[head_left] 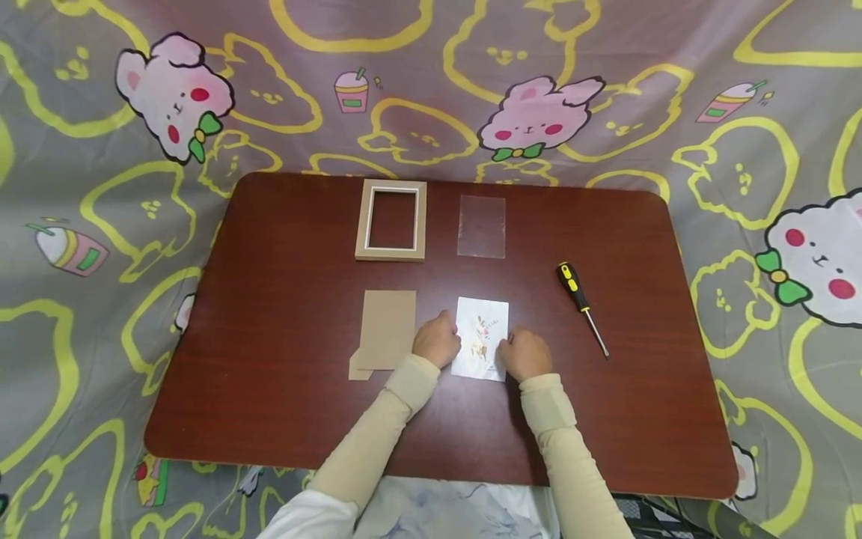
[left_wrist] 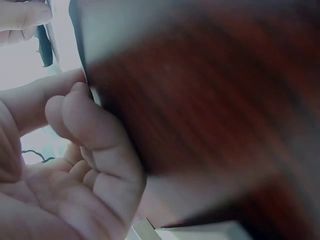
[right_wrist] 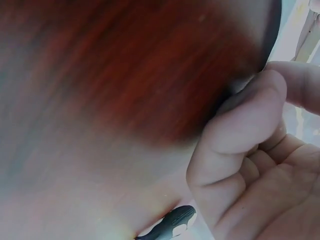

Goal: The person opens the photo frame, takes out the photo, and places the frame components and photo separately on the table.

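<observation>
A white sheet with a small printed picture is between my two hands near the middle of the table. My left hand pinches its left edge between thumb and forefinger, the other fingers curled, as the left wrist view shows. At the opposite edge my right hand pinches the sheet in the same way, its thumb and forefinger meeting in the right wrist view. Close to the left hand lies a brown backing board, with a small flap sticking out at its lower left.
A light wooden picture frame lies at the back of the brown table. Beside it is a clear plastic sheet. A black and yellow screwdriver lies to the right. Patterned cloth hangs around the table.
</observation>
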{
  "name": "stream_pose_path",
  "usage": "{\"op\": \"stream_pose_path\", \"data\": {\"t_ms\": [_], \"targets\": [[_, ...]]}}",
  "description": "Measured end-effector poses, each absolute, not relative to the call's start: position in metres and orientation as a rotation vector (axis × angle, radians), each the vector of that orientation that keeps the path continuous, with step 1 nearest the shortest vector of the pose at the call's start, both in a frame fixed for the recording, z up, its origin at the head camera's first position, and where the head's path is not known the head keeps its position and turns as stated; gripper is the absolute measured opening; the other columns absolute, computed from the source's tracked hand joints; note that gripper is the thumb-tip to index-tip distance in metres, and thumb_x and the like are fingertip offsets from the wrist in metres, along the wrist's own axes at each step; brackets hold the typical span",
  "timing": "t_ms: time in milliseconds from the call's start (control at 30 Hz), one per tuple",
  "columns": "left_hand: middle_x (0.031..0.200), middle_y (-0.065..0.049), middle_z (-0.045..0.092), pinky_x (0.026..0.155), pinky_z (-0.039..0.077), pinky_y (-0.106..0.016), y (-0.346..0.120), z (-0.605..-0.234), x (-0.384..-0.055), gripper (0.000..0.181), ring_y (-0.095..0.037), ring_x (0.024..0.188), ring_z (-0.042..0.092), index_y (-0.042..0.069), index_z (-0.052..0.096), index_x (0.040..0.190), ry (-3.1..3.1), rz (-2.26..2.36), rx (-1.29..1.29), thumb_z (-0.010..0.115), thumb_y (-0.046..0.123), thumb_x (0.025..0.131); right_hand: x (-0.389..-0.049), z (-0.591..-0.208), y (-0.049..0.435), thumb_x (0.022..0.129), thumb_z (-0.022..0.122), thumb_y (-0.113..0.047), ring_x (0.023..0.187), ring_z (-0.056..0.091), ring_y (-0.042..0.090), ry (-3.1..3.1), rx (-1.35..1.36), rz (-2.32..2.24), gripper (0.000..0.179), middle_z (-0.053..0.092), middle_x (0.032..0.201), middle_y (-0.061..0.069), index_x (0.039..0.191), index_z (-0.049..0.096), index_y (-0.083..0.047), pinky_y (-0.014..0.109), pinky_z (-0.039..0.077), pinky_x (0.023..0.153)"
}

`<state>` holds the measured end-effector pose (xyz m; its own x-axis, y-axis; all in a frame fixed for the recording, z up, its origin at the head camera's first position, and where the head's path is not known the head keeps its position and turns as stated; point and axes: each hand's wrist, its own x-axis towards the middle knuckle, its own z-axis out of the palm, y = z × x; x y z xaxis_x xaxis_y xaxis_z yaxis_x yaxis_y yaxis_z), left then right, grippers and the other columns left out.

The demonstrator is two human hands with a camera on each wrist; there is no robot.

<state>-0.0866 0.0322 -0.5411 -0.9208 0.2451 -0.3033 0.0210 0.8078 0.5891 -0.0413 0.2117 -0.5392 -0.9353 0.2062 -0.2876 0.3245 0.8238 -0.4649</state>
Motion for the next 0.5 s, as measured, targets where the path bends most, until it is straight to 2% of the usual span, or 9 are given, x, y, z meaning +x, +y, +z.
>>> {"op": "stream_pose_path", "data": {"t_ms": [167, 367, 500], "targets": [[0.085, -0.008, 0.066, 0.072, 0.051, -0.042, 0.031, -0.547, -0.086, 0.007, -0.027, 0.077, 0.062, 0.006, 0.062, 0.097, 2.566, 0.905, 0.183, 0.064, 0.01, 0.091, -0.04, -0.544, 0.214, 0.09, 0.055, -0.015, 0.058, 0.046, 0.026, 2.763, 0.418, -0.774, 0.024, 0.049, 0.061, 0.007, 0.067, 0.052, -0.009, 0.039, 0.036, 0.054], [0.103, -0.012, 0.068, 0.085, 0.051, -0.043, 0.021, -0.542, -0.095, 0.02, -0.027, 0.094, 0.064, 0.005, 0.062, 0.114, 2.477, 1.04, 0.224, 0.058, 0.017, 0.099, -0.039, -0.542, 0.216, 0.092, 0.055, -0.017, 0.061, 0.05, 0.031, 2.803, 0.459, -0.838, 0.024, 0.052, 0.064, 0.011, 0.07, 0.053, -0.007, 0.046, 0.041, 0.057], [0.118, -0.014, 0.065, 0.094, 0.049, -0.045, 0.006, -0.532, -0.114, 0.033, -0.03, 0.109, 0.062, 0.004, 0.058, 0.13, 2.613, 1.042, 0.389, 0.06, 0.019, 0.1, -0.045, -0.54, 0.216, 0.093, 0.055, -0.018, 0.067, 0.053, 0.035, 2.899, 0.449, -0.881, 0.019, 0.054, 0.071, 0.013, 0.078, 0.055, -0.005, 0.051, 0.044, 0.063]]}}
